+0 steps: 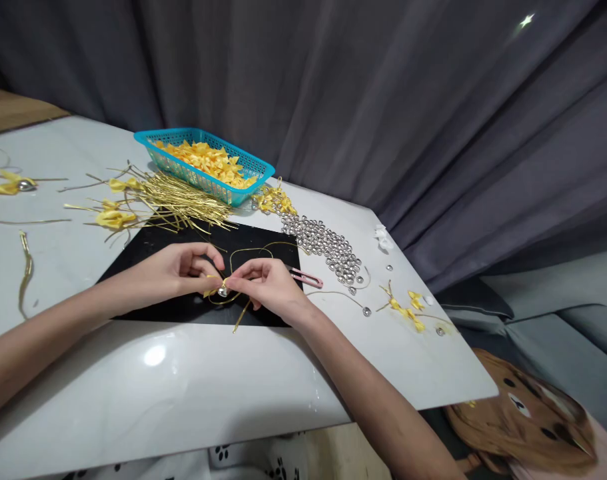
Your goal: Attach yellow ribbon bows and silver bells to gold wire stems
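Note:
Over a black mat, my left hand is closed on a yellow ribbon bow, mostly hidden by the fingers. A small silver bell hangs at the bow, between the two hands. My right hand pinches thin gold cord right beside the bell, its fingertips almost meeting those of the left. Loops of the cord curve above and below the hands. Just right of my right hand lies a pink-handled tool, its other end hidden behind the hand.
Behind the mat, a bundle of gold cords lies before a blue basket of yellow ribbon bows. Many silver bells spread to the right. Finished-looking bow pieces lie at the right; others lie at the left.

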Demonstrator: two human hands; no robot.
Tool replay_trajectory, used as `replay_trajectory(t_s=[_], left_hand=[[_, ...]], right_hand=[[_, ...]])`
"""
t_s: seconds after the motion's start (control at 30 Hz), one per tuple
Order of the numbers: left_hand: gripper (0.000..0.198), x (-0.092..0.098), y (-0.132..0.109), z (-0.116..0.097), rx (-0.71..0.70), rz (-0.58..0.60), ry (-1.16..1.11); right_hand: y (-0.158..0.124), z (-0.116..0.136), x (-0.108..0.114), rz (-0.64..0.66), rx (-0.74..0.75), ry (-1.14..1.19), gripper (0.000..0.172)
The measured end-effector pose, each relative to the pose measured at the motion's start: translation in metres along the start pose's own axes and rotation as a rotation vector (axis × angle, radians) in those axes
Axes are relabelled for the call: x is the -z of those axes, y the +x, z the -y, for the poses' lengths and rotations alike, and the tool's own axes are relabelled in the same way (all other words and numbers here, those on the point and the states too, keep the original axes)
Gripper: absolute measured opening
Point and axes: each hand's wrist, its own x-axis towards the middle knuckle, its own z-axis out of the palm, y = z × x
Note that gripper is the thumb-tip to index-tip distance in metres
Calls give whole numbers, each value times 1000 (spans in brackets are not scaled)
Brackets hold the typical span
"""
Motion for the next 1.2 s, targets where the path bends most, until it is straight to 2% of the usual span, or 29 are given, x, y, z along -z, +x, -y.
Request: replay_trajectory(t_s=[0.43, 0.73, 0.87, 1.1, 1.2], left_hand=[[31, 4, 0, 2, 51, 36, -90], [30, 2, 2, 3, 60, 37, -175], [22, 3, -1, -4, 88, 60, -173], [16, 7, -3, -7, 181, 152, -158], [12, 7, -6, -10, 191, 150, -145]], right_hand=[[-1, 4, 5, 34, 45, 54, 28], [1, 2, 6, 18, 62, 21, 27], [2, 1, 11, 79, 108, 4, 29], [1, 0, 18, 288, 207, -42, 27], [0, 2, 18, 307, 224, -63, 25]])
